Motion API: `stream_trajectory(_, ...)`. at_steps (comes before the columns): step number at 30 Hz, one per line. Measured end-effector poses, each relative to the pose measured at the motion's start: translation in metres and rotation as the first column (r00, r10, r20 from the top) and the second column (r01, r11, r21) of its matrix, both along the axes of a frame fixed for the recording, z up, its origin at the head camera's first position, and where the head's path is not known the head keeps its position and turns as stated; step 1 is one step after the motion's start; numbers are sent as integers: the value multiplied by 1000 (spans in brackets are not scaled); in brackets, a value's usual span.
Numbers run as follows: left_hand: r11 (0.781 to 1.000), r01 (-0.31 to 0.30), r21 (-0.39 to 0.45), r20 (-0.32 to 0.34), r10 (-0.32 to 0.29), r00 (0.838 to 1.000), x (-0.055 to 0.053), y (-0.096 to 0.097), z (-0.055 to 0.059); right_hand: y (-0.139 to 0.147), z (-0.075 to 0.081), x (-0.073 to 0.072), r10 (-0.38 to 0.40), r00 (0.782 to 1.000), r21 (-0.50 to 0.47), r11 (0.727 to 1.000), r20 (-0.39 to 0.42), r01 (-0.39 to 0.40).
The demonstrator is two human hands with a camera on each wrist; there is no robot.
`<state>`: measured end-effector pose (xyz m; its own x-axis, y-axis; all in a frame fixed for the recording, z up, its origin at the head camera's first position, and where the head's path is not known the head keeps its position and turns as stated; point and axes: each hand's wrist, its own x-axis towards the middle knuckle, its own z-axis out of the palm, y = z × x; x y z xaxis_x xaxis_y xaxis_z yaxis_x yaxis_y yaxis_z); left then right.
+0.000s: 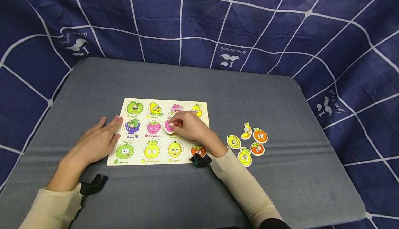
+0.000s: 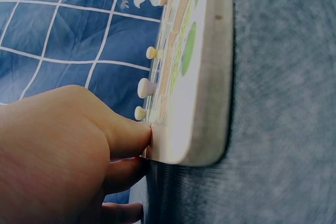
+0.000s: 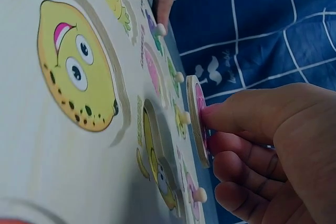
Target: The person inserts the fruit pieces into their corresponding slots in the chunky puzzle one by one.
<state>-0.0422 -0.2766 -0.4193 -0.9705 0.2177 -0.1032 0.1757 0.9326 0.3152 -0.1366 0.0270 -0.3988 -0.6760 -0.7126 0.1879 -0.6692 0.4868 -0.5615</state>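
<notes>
My right hand [image 1: 188,125] pinches a pink strawberry puzzle piece [image 1: 168,128] by its knob. In the right wrist view, the strawberry piece [image 3: 195,121] is raised off the board and stands above the banana picture [image 3: 157,166]. The strawberry recess [image 1: 153,128] lies just left of it in the head view. My left hand [image 1: 96,140] rests at the left edge of the wooden fruit puzzle board [image 1: 138,161], fingers extended. Its thumb [image 2: 131,137] touches the board's edge in the left wrist view. Knobbed apple [image 1: 134,108], grape [image 1: 132,127] and peach [image 1: 176,109] pieces sit in the board.
Right of the board lie several loose pieces: a lemon [image 1: 233,142], a banana [image 1: 246,131], a pineapple [image 1: 244,157] and orange-coloured round fruits [image 1: 260,135]. A grey cloth-covered table [image 1: 296,173] carries everything. A blue gridded curtain [image 1: 199,21] hangs behind it.
</notes>
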Motion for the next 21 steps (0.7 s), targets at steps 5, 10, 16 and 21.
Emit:
stream_trajectory(5,1000,2,-4,-6,-2,1000,0,0,0,-5,0,0,-5,999,-2,1000,36,5)
stream_trajectory(10,1000,1,0,-6,-1,1000,0,0,0,-11,-1,0,15,999,1,1000,28,-15)
stream_trajectory(16,1000,-3,9,1,3,1000,0,0,0,-18,-5,-1,19,1000,5,1000,11,-19)
stream_trajectory(21,1000,-5,6,-1,5,1000,0,0,0,-24,-6,-2,28,999,-5,1000,15,-28)
